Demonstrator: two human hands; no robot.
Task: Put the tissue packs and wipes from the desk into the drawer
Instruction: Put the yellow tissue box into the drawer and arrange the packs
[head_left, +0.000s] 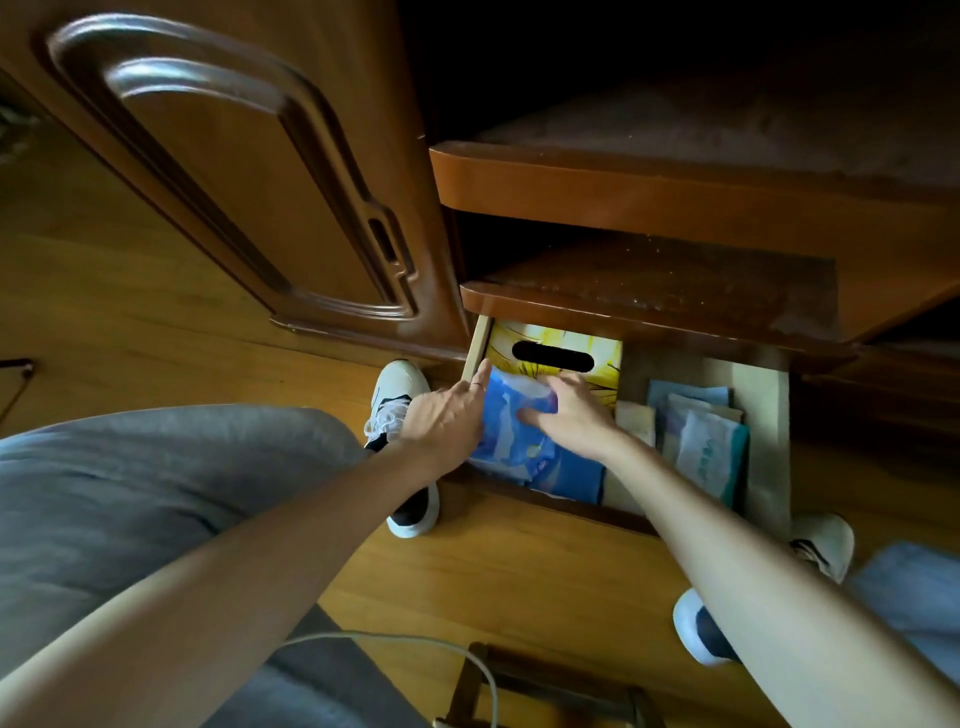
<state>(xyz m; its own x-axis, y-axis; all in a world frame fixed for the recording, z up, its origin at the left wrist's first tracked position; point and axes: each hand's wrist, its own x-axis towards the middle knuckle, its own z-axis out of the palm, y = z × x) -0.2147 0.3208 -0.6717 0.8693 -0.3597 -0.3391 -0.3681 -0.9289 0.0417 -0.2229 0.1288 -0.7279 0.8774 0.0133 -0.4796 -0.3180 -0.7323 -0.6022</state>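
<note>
The drawer (761, 415) stands pulled out under the desk's lower shelf. A blue tissue pack (524, 449) lies in its left part, in front of a yellow tissue box (558, 340) with a dark oval slot. My left hand (449, 413) rests against the pack's left edge, fingers stretched toward the drawer's side wall. My right hand (569, 408) lies flat on top of the pack, fingers spread. Whether either hand grips the pack is unclear. Several pale wipe and tissue packs (701, 436) stand on edge in the drawer's right part.
A carved wooden cabinet door (249, 182) stands to the left. Two wooden shelves (675, 291) overhang the drawer. My white shoes (400, 400) are on the wooden floor beside it. A white cable (415, 642) and a wooden stool frame (545, 686) are close below.
</note>
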